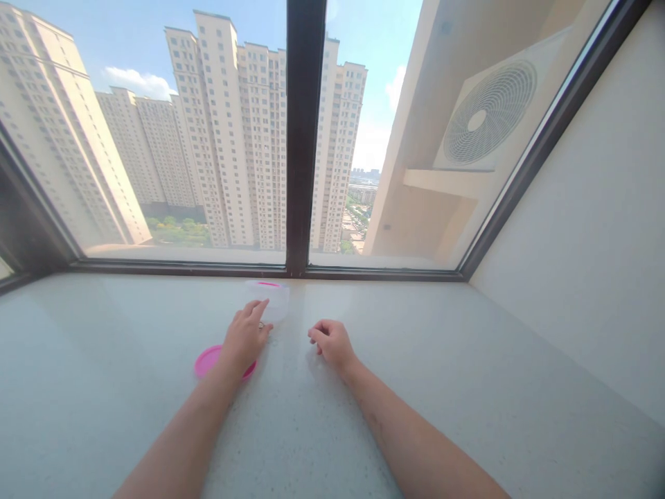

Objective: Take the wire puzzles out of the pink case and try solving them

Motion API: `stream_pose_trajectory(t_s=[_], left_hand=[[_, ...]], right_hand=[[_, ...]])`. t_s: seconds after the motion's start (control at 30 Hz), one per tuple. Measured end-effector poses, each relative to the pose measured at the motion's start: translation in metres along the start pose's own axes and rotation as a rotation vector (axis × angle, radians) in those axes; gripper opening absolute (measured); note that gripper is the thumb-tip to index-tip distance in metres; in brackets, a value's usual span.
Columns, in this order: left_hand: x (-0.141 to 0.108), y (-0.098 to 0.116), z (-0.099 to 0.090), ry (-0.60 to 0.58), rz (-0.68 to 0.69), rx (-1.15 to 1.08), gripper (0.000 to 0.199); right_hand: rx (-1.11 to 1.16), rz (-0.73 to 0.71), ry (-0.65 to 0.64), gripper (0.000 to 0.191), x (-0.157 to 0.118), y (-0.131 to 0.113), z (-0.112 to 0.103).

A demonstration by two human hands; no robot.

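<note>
My left hand [248,335] is over the pale sill, its thumb and fingers apart. A small shiny spot shows between thumb and fingers, too small to name. Just beyond the fingertips stands a whitish, see-through container [279,302] with a bit of pink at its far edge. Under my left wrist lies a round pink lid [207,362], partly covered by the forearm. To the right, my right hand [333,342] is closed, with thumb and fingertips pressed together. What they pinch, if anything, cannot be made out.
The speckled pale sill [291,430] runs up to a dark window frame [300,138] behind the container. A white wall [587,229] bounds the right side. Outside the glass are tall buildings and an air-conditioner unit [491,111].
</note>
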State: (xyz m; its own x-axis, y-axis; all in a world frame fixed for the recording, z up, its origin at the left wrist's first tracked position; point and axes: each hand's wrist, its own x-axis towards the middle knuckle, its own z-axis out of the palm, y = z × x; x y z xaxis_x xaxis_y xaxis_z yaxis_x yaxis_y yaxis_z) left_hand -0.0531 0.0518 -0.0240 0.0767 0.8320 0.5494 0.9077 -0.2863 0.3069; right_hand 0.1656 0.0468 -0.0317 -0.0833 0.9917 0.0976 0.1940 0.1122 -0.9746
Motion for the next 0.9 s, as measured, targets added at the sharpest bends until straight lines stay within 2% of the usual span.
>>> stream_pose_trajectory(t_s=[0.13, 0.2, 0.3, 0.43, 0.5, 0.6, 0.73, 0.9], left_hand=[[-0.001, 0.006, -0.004, 0.044, -0.037, -0.073, 0.02], [-0.001, 0.014, -0.009, 0.126, -0.048, -0.173, 0.017], [-0.002, 0.024, -0.013, 0.265, -0.197, -0.369, 0.02], [0.002, 0.031, -0.011, 0.263, -0.44, -0.98, 0.028], [0.005, 0.031, -0.012, 0.362, -0.538, -1.28, 0.029], [0.009, 0.029, -0.018, 0.491, -0.649, -1.501, 0.024], [0.01, 0.028, -0.027, 0.528, -0.728, -1.562, 0.018], [0.01, 0.027, -0.032, 0.538, -0.655, -1.449, 0.023]], right_hand=[[-0.01, -0.014, -0.006, 0.016, 0.001, 0.001, 0.0], [-0.012, -0.047, -0.006, 0.017, 0.0, 0.001, 0.0], [-0.009, -0.095, -0.022, 0.023, -0.001, 0.001, 0.0], [-0.028, -0.093, -0.036, 0.025, -0.002, 0.001, 0.0], [-0.04, -0.076, -0.038, 0.023, -0.002, 0.001, 0.0], [-0.043, -0.066, -0.04, 0.021, -0.002, 0.0, 0.0], [-0.042, -0.059, -0.039, 0.019, -0.003, -0.002, -0.001], [-0.061, -0.055, -0.037, 0.018, -0.003, -0.004, -0.002]])
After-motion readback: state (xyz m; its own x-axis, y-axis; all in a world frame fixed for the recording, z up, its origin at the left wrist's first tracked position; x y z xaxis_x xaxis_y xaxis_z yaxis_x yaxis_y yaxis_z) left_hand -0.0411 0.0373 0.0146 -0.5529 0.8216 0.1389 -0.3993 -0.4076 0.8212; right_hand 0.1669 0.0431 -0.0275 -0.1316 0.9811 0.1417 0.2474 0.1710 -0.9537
